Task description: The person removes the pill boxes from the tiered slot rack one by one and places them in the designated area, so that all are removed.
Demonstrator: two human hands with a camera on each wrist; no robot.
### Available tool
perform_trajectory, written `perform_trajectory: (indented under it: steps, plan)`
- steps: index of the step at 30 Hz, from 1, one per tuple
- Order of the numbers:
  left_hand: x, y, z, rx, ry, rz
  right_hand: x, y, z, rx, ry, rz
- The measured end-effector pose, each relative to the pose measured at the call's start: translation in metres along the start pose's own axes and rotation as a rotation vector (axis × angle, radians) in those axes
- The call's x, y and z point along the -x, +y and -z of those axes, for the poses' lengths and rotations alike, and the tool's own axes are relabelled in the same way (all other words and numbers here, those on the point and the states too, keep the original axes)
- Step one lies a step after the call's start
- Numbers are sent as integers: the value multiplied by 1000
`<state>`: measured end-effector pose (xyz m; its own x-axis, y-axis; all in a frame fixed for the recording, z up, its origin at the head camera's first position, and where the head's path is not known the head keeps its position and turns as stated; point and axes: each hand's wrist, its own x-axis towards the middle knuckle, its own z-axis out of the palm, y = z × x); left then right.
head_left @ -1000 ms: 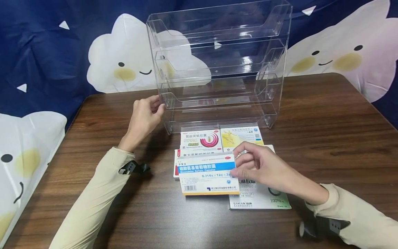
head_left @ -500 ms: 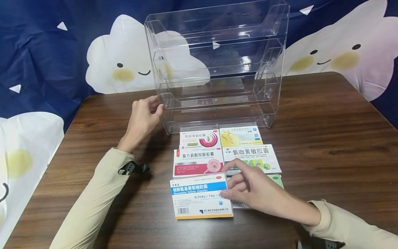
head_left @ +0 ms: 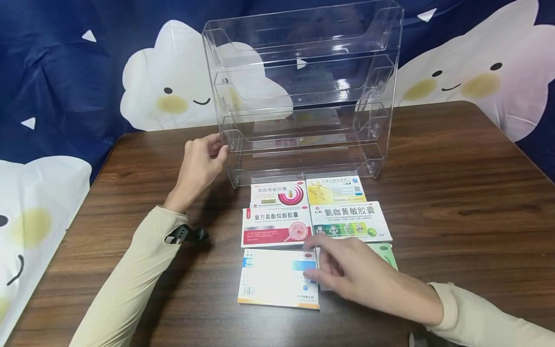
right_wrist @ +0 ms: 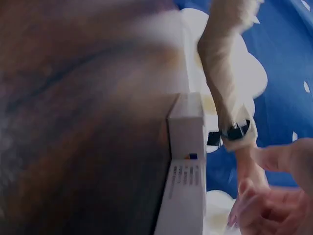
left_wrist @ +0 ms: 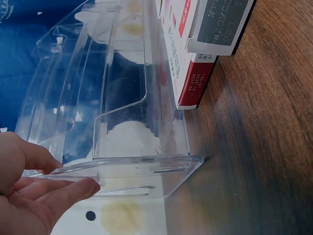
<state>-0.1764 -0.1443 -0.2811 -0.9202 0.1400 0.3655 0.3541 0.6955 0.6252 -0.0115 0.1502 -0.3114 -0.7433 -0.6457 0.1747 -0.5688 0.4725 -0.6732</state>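
My left hand (head_left: 199, 166) pinches the left side panel of a clear plastic tiered rack (head_left: 303, 144); the left wrist view shows thumb and fingers on either side of the panel. A white medicine box with a blue band (head_left: 277, 284) lies flat on the table at the front left of a group of medicine boxes. Just right of it is my right hand (head_left: 368, 279), thumb and forefinger apart with nothing between them. Beneath that hand lies a green-edged box (head_left: 385, 254), mostly hidden. Glare washes out part of the blue-banded box's print.
Behind lie a red-and-white box (head_left: 275, 229), a white-and-green box (head_left: 353, 221), a pink-swirl box (head_left: 277, 193) and a yellow box (head_left: 336, 190), the last two against the rack's front. The wooden table (head_left: 455, 193) meets a blue cloud-print cloth (head_left: 43, 58).
My right hand has brought the blue-banded box toward the front edge, laid it down before the red-and-white box, and let go. The left hand stays on the rack.
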Motion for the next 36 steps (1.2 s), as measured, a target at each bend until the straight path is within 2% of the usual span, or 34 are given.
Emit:
perform_trajectory:
  steps: [3,5,7,10,12,19,30,36]
  plan:
    - [0,-1,1,1,5,-1,2,-7,-7,277,-18,239]
    - [0,-1,1,2,10,2,5,-11,-12,405,-89,354]
    - [0,-1,2,6,12,7,6,-14,-16,506,-167,425]
    - [0,-2,2,7,9,12,8,-15,-19,587,-232,450]
    - [0,-2,2,5,8,15,9,-14,-18,607,-237,449]
    - [1,-2,1,-2,11,16,7,-10,-15,541,-256,410]
    - [-1,1,0,6,8,14,8,-5,-10,529,-219,431]
    - [1,-1,0,23,20,10,4,-3,-6,477,-237,420]
